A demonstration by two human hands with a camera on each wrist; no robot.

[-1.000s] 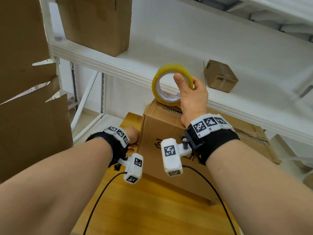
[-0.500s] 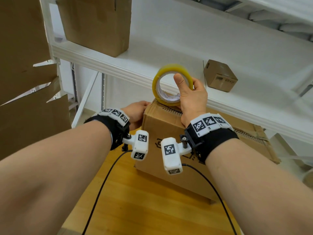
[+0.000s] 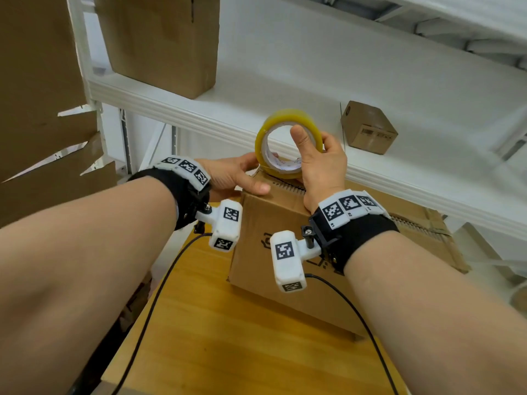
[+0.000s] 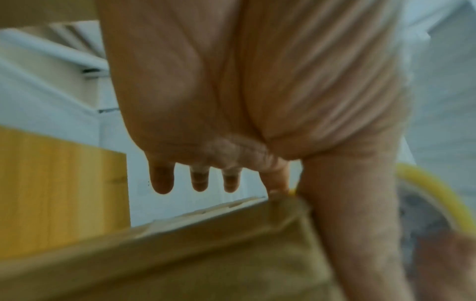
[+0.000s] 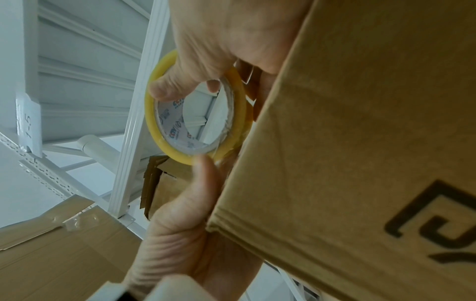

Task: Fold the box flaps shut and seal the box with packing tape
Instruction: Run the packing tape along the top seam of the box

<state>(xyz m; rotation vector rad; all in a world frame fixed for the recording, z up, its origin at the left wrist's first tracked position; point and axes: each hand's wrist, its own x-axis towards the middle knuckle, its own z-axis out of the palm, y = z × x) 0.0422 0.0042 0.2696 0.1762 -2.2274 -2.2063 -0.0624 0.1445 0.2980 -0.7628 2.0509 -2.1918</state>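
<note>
A brown cardboard box (image 3: 273,212) stands on the wooden table (image 3: 242,337), its flaps down. On its top left end a yellow roll of packing tape (image 3: 286,117) stands on edge. My right hand (image 3: 322,163) grips the roll, thumb through the core and fingers over the outside. The right wrist view shows the roll (image 5: 152,120) against the box's top edge (image 5: 360,122). My left hand (image 3: 228,175) is at the box's top left corner, thumb lying along the top edge, one finger touching the roll's lower rim. Its other fingers (image 4: 162,179) hang straight past the box (image 4: 206,254).
A white shelf (image 3: 313,81) runs just behind and above the box, carrying a small carton (image 3: 368,129) and a large one (image 3: 162,38). Torn cardboard sheets (image 3: 37,109) stand at the left. Flattened cardboard (image 3: 427,232) lies behind the box at right. Camera cables (image 3: 159,295) trail over the table.
My left hand rose from the box's left side to its top left corner and reached the tape roll. The right hand and the roll stayed put.
</note>
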